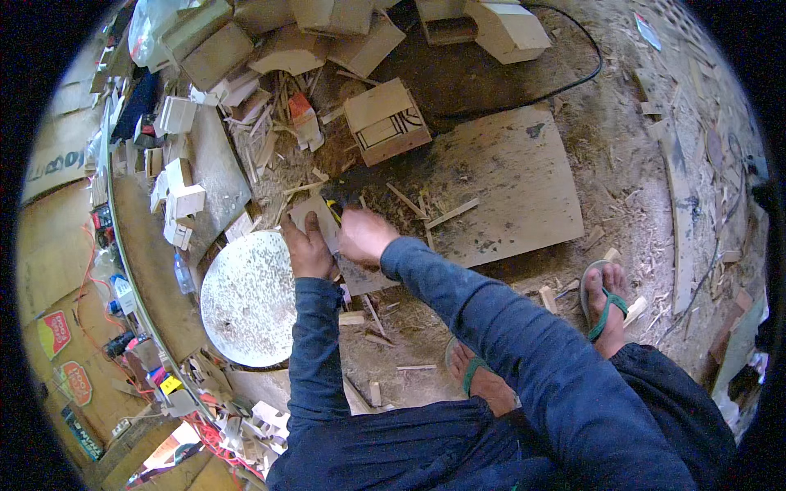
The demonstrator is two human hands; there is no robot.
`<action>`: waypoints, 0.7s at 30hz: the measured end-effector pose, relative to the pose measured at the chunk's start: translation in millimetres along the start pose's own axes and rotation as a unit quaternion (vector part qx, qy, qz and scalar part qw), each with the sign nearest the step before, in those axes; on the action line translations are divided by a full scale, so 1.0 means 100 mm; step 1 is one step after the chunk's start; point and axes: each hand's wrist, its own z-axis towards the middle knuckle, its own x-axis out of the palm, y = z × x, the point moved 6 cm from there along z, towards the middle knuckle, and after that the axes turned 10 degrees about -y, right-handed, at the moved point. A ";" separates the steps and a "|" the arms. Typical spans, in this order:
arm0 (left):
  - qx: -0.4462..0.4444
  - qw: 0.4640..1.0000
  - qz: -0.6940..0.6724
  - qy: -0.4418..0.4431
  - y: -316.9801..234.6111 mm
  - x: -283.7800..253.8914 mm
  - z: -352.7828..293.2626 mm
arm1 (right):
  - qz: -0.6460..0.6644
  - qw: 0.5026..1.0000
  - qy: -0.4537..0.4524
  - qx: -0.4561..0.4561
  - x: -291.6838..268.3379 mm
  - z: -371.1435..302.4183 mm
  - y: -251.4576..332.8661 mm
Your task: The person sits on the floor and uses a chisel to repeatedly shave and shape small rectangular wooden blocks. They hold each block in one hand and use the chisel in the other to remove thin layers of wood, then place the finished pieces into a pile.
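Note:
My left hand (311,248) is closed around a pale, flat piece of wood (309,208), its thumb lying along the face. Right beside it, my right hand (365,236) is closed in a fist on a slim yellow-and-black tool (333,211). The tool's tip meets or lies very near the wood piece; its exact kind is too small to make out. Both hands are over the left end of a large flat board (516,180) on the ground. Thin wood strips (453,213) lie on that board, to the right of my hands.
A round, white speckled disc (248,299) is by my left forearm. Beyond my hands sits a wooden block with black markings (386,123). Larger wood blocks (344,16) and a black cable (596,61) lie farther off. Offcuts and shavings cover the ground around my sandalled feet (606,303).

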 end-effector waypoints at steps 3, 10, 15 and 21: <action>0.012 1.000 0.016 -0.019 0.00 0.00 -0.01 | -0.019 0.998 0.058 0.009 0.04 0.16 0.01; 0.007 0.998 0.011 -0.056 -0.10 0.03 -0.06 | -0.007 0.997 0.070 0.030 0.32 -0.56 -0.28; -0.018 0.998 0.012 -0.057 -0.11 0.00 -0.10 | 0.054 0.993 0.044 0.096 0.32 -1.04 -0.29; -0.037 0.997 0.059 -0.040 0.05 0.00 -0.03 | 0.122 0.982 -0.115 0.088 -0.04 -0.84 -0.28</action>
